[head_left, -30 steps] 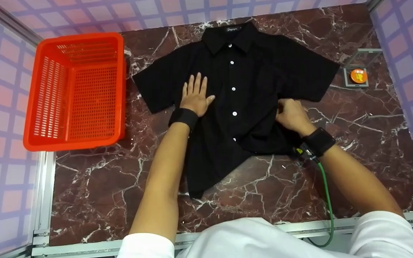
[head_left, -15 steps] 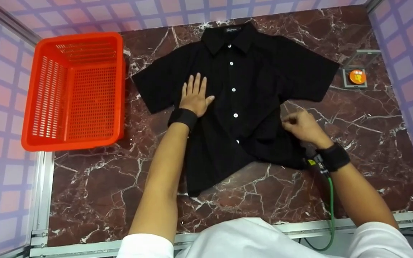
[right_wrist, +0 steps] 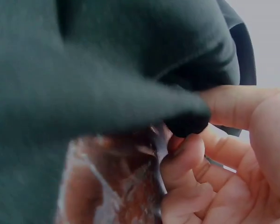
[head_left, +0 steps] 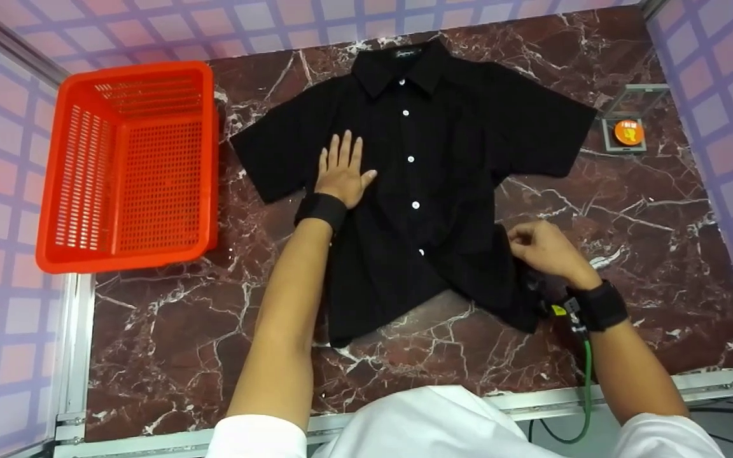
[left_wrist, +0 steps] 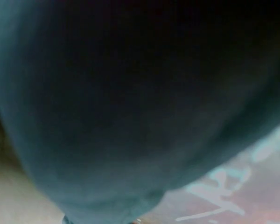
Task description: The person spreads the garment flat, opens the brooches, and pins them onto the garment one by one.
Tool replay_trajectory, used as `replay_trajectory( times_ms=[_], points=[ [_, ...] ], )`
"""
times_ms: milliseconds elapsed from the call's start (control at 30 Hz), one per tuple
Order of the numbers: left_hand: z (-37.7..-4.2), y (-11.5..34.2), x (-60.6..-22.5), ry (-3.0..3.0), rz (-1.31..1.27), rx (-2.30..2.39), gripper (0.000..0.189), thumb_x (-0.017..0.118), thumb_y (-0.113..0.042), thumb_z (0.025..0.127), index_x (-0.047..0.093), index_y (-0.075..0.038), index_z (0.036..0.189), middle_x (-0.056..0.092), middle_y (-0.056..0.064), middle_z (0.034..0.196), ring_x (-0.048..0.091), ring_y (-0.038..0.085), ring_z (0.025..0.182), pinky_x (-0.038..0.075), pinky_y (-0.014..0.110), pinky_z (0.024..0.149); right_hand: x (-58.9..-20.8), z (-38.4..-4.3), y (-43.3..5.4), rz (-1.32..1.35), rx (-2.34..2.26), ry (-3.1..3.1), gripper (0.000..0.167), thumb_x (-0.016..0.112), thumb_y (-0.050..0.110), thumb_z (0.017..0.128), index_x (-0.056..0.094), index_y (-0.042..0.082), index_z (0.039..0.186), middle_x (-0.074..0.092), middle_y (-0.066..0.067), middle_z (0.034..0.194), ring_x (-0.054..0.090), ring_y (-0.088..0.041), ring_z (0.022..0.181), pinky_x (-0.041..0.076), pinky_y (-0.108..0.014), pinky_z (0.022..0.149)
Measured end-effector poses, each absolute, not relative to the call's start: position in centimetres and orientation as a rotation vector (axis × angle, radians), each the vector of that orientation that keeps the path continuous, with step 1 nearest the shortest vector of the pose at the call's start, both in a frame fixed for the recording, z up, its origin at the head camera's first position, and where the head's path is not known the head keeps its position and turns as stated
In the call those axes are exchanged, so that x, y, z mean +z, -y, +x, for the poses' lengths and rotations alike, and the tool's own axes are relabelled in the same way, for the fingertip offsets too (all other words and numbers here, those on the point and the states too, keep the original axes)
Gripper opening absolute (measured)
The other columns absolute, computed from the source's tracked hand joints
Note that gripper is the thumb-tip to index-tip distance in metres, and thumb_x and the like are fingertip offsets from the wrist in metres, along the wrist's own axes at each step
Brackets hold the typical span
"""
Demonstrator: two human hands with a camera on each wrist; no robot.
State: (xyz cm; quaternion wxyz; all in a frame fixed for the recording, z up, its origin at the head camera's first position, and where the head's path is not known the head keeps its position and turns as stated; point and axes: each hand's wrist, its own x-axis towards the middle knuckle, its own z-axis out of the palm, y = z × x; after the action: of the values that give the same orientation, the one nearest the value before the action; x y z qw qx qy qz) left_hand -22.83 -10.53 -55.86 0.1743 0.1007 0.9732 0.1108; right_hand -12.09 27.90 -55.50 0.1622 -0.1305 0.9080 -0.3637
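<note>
No text can be read. The neck label (head_left: 408,53) on the black shirt (head_left: 449,146) bears pale lettering too small to decipher. Marks on the orange disc (head_left: 628,132) are illegible.

This looks like a lab booth. Checked walls (head_left: 4,216) and a metal frame (head_left: 77,337) edge a marbled tabletop (head_left: 169,356). A green cable (head_left: 588,369) hangs by a wristband (head_left: 600,305).

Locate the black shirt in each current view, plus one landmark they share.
Head: black shirt spread across the centre, right of the red basket.
Left wrist: blurred, filling most of the frame.
Right wrist: top and left, a fold pinched by the right hand.
Shared landmark: marbled tabletop, lower right in left wrist, bottom left-centre in right wrist.
</note>
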Motion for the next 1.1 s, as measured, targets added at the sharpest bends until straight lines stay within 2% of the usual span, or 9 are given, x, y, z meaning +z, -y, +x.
replay_trajectory(
  times_ms=[433, 567, 767, 900, 1100],
  points=[
    [-23.2, 10.8, -56.7, -2.75, 0.267, 0.294, 0.073, 0.029, -0.05, 0.108, -0.002, -0.012, 0.162, -0.012, 0.01, 0.168, -0.014, 0.031, 0.153, -0.007, 0.048, 0.121, -55.5, -9.8, -28.8, -0.526, -1.026, -2.474, 0.017, 0.065, -0.004, 0.084, 0.073, 0.011, 0.081, 0.063, 0.005, 0.071, 0.054, -0.009, 0.061, 0.044, -0.022, 0.061],
    [-23.3, 10.8, -56.8, -2.745, 0.264, 0.301, 0.073, 0.029, -0.05, 0.108, -0.003, -0.013, 0.162, -0.012, 0.01, 0.168, -0.014, 0.031, 0.153, -0.008, 0.047, 0.121, -55.4, -9.7, -29.0, -0.546, -1.012, -2.483, 0.015, 0.066, -0.003, 0.084, 0.072, 0.01, 0.081, 0.063, 0.005, 0.07, 0.054, -0.009, 0.06, 0.044, -0.022, 0.059],
    [-23.2, 10.7, -56.7, -2.74, 0.267, 0.289, 0.073, 0.028, -0.05, 0.108, -0.003, -0.012, 0.162, -0.013, 0.01, 0.168, -0.015, 0.031, 0.153, -0.007, 0.048, 0.121, -55.0, -10.2, -29.6, -0.452, -1.003, -2.535, 0.005, 0.069, 0.008, 0.092, 0.074, 0.008, 0.09, 0.068, 0.0, 0.076, 0.059, -0.011, 0.063, 0.047, -0.023, 0.061],
    [-23.1, 10.6, -56.4, -2.743, 0.272, 0.289, 0.073, 0.028, -0.05, 0.108, -0.002, -0.012, 0.162, -0.012, 0.01, 0.168, -0.014, 0.031, 0.153, -0.007, 0.048, 0.122, -54.7, -10.8, -29.9, -0.379, -1.019, -2.524, 0.009, 0.069, 0.016, 0.096, 0.075, 0.01, 0.091, 0.07, -0.002, 0.078, 0.062, -0.015, 0.061, 0.047, -0.024, 0.058],
    [-23.0, 10.4, -56.1, -2.758, 0.278, 0.298, 0.072, 0.03, -0.049, 0.108, 0.001, -0.011, 0.163, -0.009, 0.011, 0.168, -0.011, 0.032, 0.153, -0.005, 0.048, 0.122, -54.2, -11.8, -29.8, -0.336, -1.082, -2.568, 0.011, 0.071, 0.018, 0.095, 0.076, 0.009, 0.093, 0.071, -0.005, 0.08, 0.062, -0.02, 0.06, 0.046, -0.022, 0.058]
  ],
)
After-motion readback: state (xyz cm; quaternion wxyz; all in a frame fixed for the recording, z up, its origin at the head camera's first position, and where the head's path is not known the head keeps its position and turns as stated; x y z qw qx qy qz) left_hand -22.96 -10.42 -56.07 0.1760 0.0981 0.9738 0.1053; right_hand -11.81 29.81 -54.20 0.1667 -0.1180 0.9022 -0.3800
